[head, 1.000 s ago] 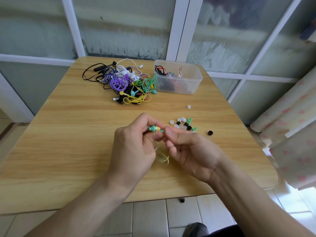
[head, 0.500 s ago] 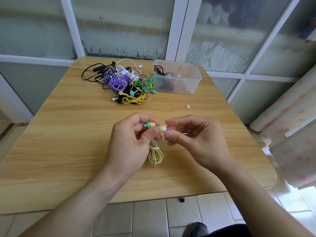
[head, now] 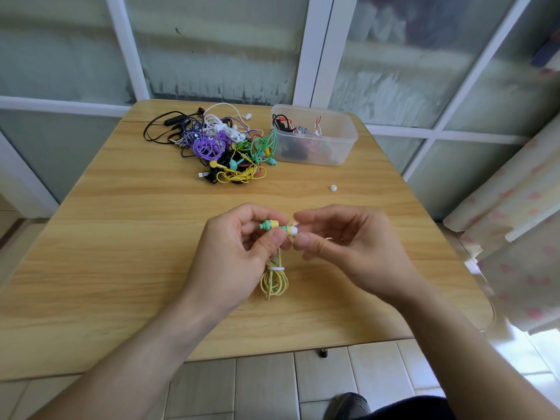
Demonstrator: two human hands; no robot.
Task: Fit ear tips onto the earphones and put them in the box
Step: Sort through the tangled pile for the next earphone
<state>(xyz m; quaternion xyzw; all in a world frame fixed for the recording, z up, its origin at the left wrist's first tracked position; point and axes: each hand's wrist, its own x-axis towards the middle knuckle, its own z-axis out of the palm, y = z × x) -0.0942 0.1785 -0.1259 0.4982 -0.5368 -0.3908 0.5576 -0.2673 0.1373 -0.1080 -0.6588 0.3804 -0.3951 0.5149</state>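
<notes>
While the left hand (head: 239,256) pinches the earbud (head: 272,224) above the worktop's (head: 121,237) middle, right-hand fingers (head: 303,239) grip a white tip (head: 292,229) now seated on it. Hands have risen; box (head: 315,136) sits at the far edge, boxing likely next.

Soft daylight through the frosted windows (head: 212,47) lights my table (head: 121,237) evenly. Edges bow; the curtain (head: 515,237) blurs.
</notes>
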